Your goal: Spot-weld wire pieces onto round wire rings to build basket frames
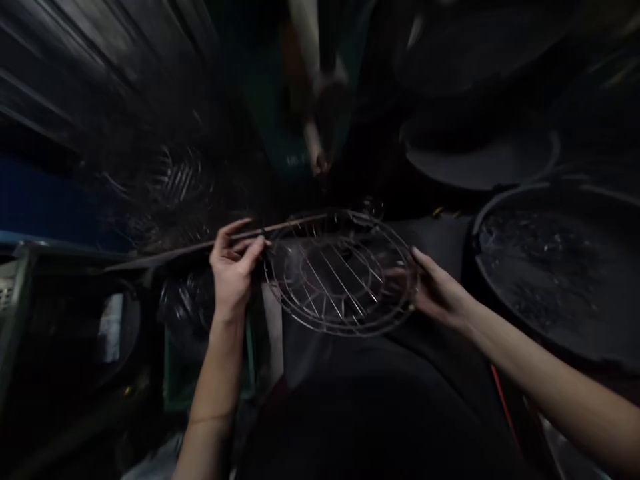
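A round wire rack (333, 280) with concentric rings and straight bars across its middle is held out in front of my body, slightly tilted. At its left rim my left hand (234, 267) is closed in a pinch, thumb and fingertips at the outer wire. My right hand (440, 290) grips the opposite rim, with the thumb on top and blurred fingers reaching under the wires. Just beyond the rack, a pointed machine part (320, 160) hangs down, its details smeared.
A dim pile of wire pieces (175, 180) lies at the left back. To the right stands a large round tub (480, 223) with small metal parts inside, and another round container (480, 163) behind it. A green crate (170, 373) sits low at left, near a metal frame (20, 300).
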A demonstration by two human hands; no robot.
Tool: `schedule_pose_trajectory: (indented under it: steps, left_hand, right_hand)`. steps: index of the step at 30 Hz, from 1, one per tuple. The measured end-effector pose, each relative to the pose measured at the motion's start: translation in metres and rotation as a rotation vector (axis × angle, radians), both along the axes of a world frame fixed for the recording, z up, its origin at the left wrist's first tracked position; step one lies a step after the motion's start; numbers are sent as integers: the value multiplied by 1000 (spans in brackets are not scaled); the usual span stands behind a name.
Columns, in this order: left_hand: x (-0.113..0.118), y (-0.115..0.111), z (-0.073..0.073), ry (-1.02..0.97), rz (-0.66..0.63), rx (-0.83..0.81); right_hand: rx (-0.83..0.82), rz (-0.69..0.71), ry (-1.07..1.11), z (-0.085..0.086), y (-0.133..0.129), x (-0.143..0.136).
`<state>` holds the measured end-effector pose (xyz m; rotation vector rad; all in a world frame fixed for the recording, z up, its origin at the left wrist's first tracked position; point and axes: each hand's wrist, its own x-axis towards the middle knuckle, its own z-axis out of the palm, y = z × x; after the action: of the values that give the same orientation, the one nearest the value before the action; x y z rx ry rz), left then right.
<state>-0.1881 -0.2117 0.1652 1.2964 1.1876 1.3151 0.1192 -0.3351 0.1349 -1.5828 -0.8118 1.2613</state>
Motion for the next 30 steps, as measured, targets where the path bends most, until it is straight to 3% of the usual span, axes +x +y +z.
schedule_pose_trajectory:
  steps: [2,4,6,9,14,18,23,26,30]
  left_hand:
    - [-9,-22,24,54,111,12]
    - [-8,-38,39,109,205,36]
    - [-5,-51,39,139,262,24]
    - [-5,-66,20,153,302,-58]
    - [-19,-83,-6,170,331,-109]
    - [-29,-87,-8,138,292,-175]
    - [-34,-83,-13,104,235,-198]
    - [-33,-75,-8,99,203,-144]
    - [-23,-63,19,168,155,-121]
  right_hand:
    - [-128,93,230,-29,15,-15]
    - [-201,144,431,-56,32,-30]
    - [-235,161,493,-78,44,-43]
    - [-236,145,320,-95,46,-50]
    - [-149,95,94,-95,21,-48]
    - [-24,129,-61,-96,13,-50]
    - [11,117,-80,-95,23,-51]
    - [37,92,-125,-85,30,-50]
    - [16,105,-130,-76,35,-50]
